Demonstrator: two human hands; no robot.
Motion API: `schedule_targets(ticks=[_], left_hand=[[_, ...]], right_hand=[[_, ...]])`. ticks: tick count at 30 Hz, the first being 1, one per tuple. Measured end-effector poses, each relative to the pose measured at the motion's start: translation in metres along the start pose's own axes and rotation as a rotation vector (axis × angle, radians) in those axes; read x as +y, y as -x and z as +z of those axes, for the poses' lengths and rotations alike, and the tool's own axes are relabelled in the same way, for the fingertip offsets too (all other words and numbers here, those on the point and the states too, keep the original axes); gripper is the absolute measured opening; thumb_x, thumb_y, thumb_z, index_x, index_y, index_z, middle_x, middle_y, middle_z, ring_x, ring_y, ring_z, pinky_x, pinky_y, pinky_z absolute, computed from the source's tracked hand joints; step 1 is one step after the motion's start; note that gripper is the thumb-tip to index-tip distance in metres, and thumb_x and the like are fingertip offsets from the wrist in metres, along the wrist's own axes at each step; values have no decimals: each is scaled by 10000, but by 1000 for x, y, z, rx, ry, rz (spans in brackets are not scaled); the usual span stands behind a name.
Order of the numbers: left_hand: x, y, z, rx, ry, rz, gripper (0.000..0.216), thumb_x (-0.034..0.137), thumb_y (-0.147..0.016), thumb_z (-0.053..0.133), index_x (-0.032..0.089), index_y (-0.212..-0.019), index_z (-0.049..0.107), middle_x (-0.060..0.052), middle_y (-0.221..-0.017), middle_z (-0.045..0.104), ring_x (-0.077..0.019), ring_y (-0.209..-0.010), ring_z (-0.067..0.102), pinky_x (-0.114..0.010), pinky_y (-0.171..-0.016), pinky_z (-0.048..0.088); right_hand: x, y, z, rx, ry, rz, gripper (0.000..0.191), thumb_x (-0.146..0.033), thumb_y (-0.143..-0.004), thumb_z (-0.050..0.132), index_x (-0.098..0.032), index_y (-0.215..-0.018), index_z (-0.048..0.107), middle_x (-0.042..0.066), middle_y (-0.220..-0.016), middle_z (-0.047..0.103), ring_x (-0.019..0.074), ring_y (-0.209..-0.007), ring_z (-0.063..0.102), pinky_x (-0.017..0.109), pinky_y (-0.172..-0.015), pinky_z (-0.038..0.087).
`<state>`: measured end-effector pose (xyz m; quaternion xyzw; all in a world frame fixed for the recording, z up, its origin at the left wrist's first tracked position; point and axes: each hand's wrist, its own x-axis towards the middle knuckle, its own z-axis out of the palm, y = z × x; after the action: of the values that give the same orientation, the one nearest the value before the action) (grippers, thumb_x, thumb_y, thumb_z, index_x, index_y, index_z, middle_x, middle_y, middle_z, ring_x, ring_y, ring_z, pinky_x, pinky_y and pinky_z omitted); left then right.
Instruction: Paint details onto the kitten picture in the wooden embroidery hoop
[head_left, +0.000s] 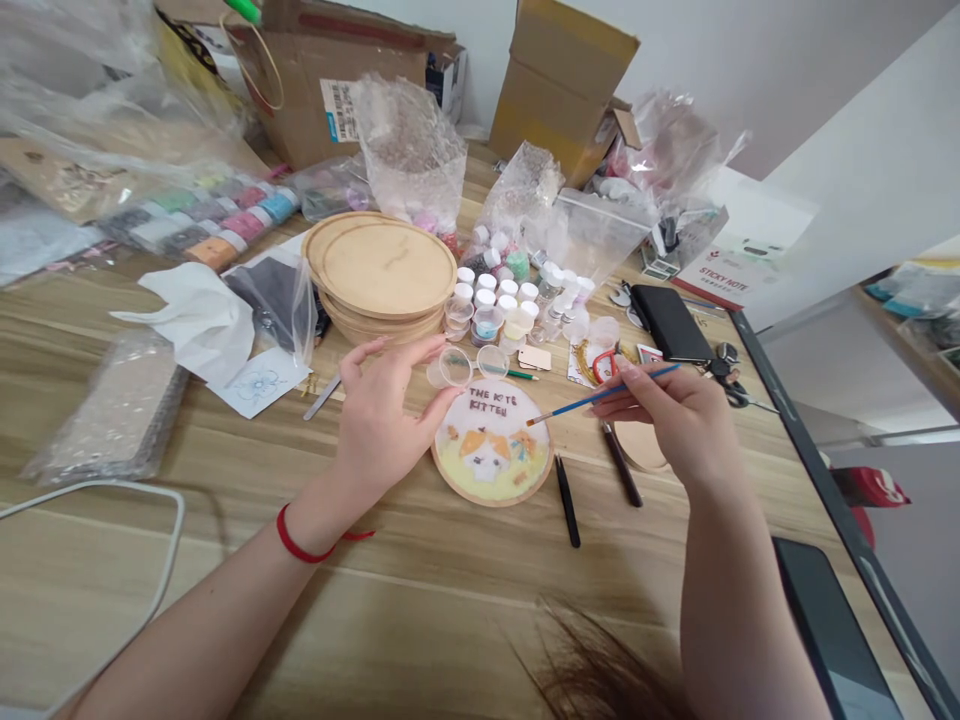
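Observation:
My left hand (382, 420) pinches a small clear plastic pot (454, 367) between thumb and fingers, and a second clear pot or lid (492, 361) sits just beyond it. My right hand (675, 420) holds a thin paintbrush (600, 400) with a blue handle like a pencil. Its tip hangs just over the left edge of a round wooden disc (491, 442), apart from the surface as far as I can tell. The disc bears a painted kitten on yellow and the dark lettering "THE KITE KITTEN". Black tweezers (568, 500) lie just below the disc.
A stack of wooden discs (380, 275) and several small powder jars (487, 310) stand beyond the hands. A black tool (621, 462), black phone case (670, 322), tissue (187, 320), plastic bags and cardboard boxes (559, 85) crowd the wooden table (420, 560). Its right edge has a dark rim.

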<state>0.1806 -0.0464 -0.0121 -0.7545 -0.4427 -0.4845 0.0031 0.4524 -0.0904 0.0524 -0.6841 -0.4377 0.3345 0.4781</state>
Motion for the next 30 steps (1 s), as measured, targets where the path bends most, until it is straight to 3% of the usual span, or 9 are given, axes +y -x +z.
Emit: schedule_targets(ticks=[19,30], left_hand=[[0,0,0,-12,-10,-9,456,333,-874,750,282,-1288,565,-21,-1092,781,-260,-1047,726,-477,-1044,475],[1,0,0,-22,-9,-20,451,327,-871,751,274,-1279,567,-22,-1094,783,-255,-1040,732,-474,-1056,466]], right_hand=[[2,1,4,-24,-27,27,537,-673,-606,859,-157,-711,754,70,-646,748,195,-570,749,270,-531,657],[-1,2,-2,16,15,1,475,-656,-649,841,-193,-714,760,70,-695,754,204,-583,747,296,-539,662]])
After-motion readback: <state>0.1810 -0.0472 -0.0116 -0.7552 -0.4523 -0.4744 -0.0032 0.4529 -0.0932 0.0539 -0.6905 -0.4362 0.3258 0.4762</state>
